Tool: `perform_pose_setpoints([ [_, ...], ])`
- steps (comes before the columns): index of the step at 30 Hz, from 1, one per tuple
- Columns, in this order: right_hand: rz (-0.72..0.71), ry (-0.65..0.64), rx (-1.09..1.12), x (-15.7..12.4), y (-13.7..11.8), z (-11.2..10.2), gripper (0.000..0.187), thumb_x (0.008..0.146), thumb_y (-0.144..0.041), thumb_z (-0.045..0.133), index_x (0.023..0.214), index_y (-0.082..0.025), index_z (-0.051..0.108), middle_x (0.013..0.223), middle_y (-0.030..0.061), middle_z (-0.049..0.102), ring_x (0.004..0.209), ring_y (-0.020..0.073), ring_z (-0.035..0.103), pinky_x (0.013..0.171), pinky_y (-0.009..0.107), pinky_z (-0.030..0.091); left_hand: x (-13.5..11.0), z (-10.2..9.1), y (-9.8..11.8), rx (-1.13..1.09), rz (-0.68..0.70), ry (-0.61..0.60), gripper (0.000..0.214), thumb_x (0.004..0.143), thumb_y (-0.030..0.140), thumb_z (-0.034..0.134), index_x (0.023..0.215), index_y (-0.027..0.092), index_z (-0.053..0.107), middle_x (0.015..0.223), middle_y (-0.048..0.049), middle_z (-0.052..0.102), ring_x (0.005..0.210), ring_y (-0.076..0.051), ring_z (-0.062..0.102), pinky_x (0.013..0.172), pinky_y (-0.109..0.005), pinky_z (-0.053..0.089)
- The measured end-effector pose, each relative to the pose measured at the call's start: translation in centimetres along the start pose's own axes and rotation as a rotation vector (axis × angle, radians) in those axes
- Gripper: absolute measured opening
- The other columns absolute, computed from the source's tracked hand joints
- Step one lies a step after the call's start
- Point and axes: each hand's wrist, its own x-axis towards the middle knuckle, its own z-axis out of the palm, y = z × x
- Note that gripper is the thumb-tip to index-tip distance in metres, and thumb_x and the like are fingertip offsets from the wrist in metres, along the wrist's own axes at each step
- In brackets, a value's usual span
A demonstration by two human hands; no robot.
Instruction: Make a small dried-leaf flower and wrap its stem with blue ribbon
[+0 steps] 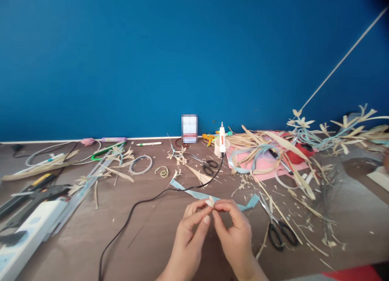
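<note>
My left hand [193,230] and my right hand [234,228] meet fingertip to fingertip low in the middle of the head view. Pinched between their fingertips is a small pale husk petal [210,200], partly hidden by the fingers. Just beyond them a light blue ribbon [191,193] lies across the table, its right end curling up. To the right of my right hand rest black-handled scissors [282,232], slightly spread. Small husk flowers [180,156] lie farther back.
A white glue pen [222,138] stands in a white cup [216,149], its black cord [133,208] crossing the table. Husk strips and ribbons [258,155] pile up at right. At left are a power strip [33,232] and a black glue gun [39,198]. A second pair of scissors [209,166] lies behind.
</note>
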Motion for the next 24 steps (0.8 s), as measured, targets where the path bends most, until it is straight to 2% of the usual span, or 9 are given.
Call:
perform_pose_setpoints([
  [4,0.056,-0.008,-0.004,-0.1,-0.3,0.0,0.009,0.076,-0.012,0.052,0.077,-0.021,0.055,0.072,0.0022,0.061,0.070,0.0163,0.058,0.064,0.028,0.047,0.4,0.0,0.0,-0.001,-0.029,0.015,0.019,0.076,0.027,0.056,0.087,0.022,0.070,0.101,-0.0092,0.058,0.100,-0.023,0.050,0.091,-0.036,0.036],
  [10,0.050,-0.016,0.031,-0.2,-0.5,0.1,0.009,0.076,-0.012,0.053,0.075,-0.021,0.055,0.073,0.0017,0.062,0.071,0.0163,0.060,0.065,0.027,0.048,1.5,0.0,-0.3,-0.255,-0.169,0.037,0.006,0.065,0.023,0.067,0.063,0.017,0.067,0.078,-0.0038,0.059,0.079,-0.016,0.053,0.079,-0.029,0.041],
  [13,0.029,-0.032,0.054,-0.3,-0.5,0.1,0.011,0.076,-0.010,0.052,0.078,-0.021,0.054,0.076,0.0020,0.062,0.074,0.0165,0.060,0.066,0.027,0.048,1.7,0.1,-0.7,-0.329,-0.205,0.038,0.006,0.062,0.021,0.069,0.062,0.016,0.066,0.075,-0.0030,0.060,0.076,-0.016,0.053,0.076,-0.028,0.041],
  [16,0.026,-0.033,0.055,-0.4,-0.5,0.1,0.013,0.076,-0.010,0.052,0.079,-0.022,0.054,0.076,0.0021,0.063,0.074,0.0168,0.061,0.066,0.028,0.048,1.6,0.1,-0.9,-0.347,-0.181,0.050,0.004,0.062,0.020,0.070,0.063,0.017,0.067,0.075,-0.0027,0.061,0.077,-0.016,0.054,0.076,-0.028,0.041],
  [20,0.060,-0.040,0.055,-0.6,-0.5,0.3,0.014,0.077,-0.010,0.051,0.081,-0.022,0.055,0.080,0.0028,0.063,0.077,0.0173,0.061,0.068,0.029,0.049,1.6,0.1,-0.9,-0.302,-0.117,0.051,0.003,0.064,0.019,0.068,0.067,0.018,0.069,0.075,-0.0031,0.061,0.077,-0.016,0.054,0.077,-0.028,0.041],
  [24,0.070,-0.040,0.070,-0.6,-0.6,0.4,0.016,0.078,-0.009,0.049,0.084,-0.022,0.056,0.083,0.0031,0.063,0.080,0.0173,0.060,0.072,0.030,0.048,1.7,-0.2,-1.1,-0.247,-0.109,0.025,0.005,0.065,0.019,0.067,0.069,0.019,0.070,0.079,-0.0040,0.063,0.082,-0.018,0.055,0.079,-0.029,0.040],
])
